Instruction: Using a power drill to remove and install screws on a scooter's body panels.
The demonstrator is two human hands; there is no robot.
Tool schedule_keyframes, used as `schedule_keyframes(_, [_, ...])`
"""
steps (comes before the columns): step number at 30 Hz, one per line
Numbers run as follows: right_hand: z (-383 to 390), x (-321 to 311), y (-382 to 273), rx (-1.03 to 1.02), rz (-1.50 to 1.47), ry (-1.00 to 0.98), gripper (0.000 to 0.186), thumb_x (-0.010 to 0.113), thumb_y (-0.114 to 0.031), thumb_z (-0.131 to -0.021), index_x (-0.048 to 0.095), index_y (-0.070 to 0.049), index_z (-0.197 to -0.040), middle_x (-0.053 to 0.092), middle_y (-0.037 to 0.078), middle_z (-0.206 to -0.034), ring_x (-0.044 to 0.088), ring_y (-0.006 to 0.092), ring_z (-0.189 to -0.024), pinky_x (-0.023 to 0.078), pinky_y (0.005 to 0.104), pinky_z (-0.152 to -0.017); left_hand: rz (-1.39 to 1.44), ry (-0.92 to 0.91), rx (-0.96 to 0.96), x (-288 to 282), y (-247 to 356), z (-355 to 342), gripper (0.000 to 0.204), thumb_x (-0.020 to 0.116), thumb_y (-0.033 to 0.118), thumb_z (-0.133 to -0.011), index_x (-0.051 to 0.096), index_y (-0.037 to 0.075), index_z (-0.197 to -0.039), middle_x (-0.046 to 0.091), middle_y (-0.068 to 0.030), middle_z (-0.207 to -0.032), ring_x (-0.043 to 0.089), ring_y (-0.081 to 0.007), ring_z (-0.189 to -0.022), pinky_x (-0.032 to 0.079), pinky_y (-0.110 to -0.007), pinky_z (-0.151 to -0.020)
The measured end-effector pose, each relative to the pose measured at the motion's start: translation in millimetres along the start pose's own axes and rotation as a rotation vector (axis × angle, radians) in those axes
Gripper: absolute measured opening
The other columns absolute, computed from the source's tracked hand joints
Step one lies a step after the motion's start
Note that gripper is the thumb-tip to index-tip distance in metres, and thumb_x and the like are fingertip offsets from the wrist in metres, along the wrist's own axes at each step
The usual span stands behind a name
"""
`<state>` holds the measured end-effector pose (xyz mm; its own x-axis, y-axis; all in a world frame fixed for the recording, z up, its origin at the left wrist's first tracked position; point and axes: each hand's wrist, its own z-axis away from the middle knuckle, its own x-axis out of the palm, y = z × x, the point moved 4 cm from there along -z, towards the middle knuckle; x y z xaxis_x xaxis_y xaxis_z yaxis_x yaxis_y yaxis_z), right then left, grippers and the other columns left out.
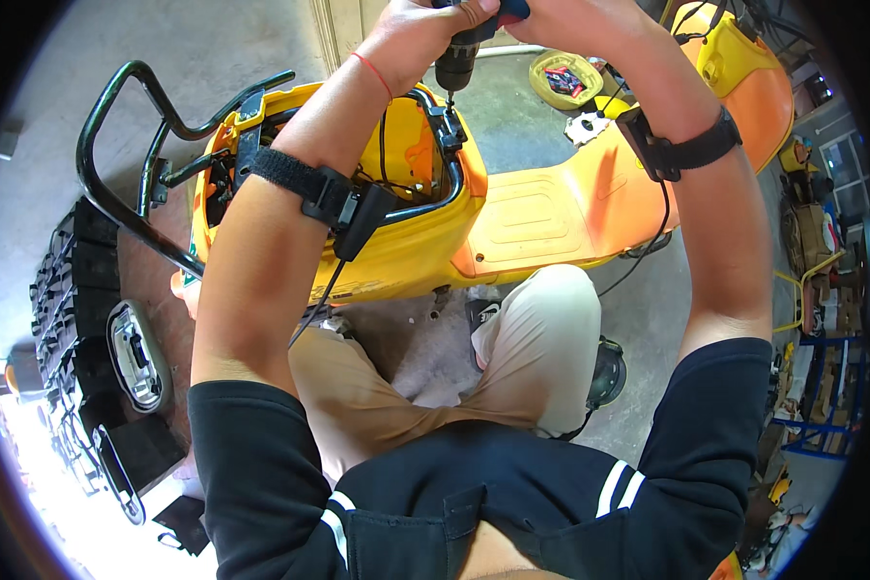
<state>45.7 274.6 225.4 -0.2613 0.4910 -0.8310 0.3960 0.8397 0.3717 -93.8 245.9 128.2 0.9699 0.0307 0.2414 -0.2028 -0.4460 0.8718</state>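
Fingers [454, 14] closed | both hands grip drill [456, 60] | over scooter [512, 208]

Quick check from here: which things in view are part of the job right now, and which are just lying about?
In use:
- drill, held by left hand and right hand
- yellow scooter, bit at its frame

Lying about:
- yellow basket
- black panels on the floor
- shelves

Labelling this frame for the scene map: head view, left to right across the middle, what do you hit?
Black battery packs on the floor → black rear rack → left hand → power drill → right hand → orange footboard → yellow front panel → blue shelving.
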Motion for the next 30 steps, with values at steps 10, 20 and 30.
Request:
schedule_keyframes(10, [5.5,4.5,0.4,0.007,0.033,0.025,0.030,0.070,-0.014,-0.075,0.066,0.001,-0.101,0.072,0.022,-0.091,0.072,0.0403,-0.088,0.058,0.0474,-0.079,-0.039,-0.044,-0.009,-0.8,2.1,3.9,0.064,0.078,0.013,-0.092,0.040,0.007,-0.142,0.062,-0.0072,-0.117,0.063,-0.0157,-0.103,0.054,-0.029,-0.086])
schedule_keyframes(20, [10.4,7.1,0.3,0.050,0.018,0.015,0.035,0.074,-0.016,-0.073,0.066,0.001,-0.102,0.072,0.021,-0.093,0.072,0.0392,-0.090,0.058,0.0466,-0.080,-0.049,-0.036,-0.017,-0.1,-7.5,0.2,0.059,0.078,0.012,-0.092,0.043,0.008,-0.139,0.063,-0.0050,-0.114,0.063,-0.0146,-0.100,0.053,-0.028,-0.086])
schedule_keyframes(30, [10.5,9.0,-2.1,0.043,0.007,0.042,0.039,0.077,-0.020,-0.072,0.065,0.001,-0.102,0.072,0.021,-0.092,0.072,0.0384,-0.089,0.058,0.0463,-0.079,-0.021,-0.047,-0.022,2.4,-3.5,3.3,0.060,0.077,0.010,-0.091,0.042,0.006,-0.140,0.063,-0.0068,-0.115,0.064,-0.0162,-0.103,0.054,-0.030,-0.088])
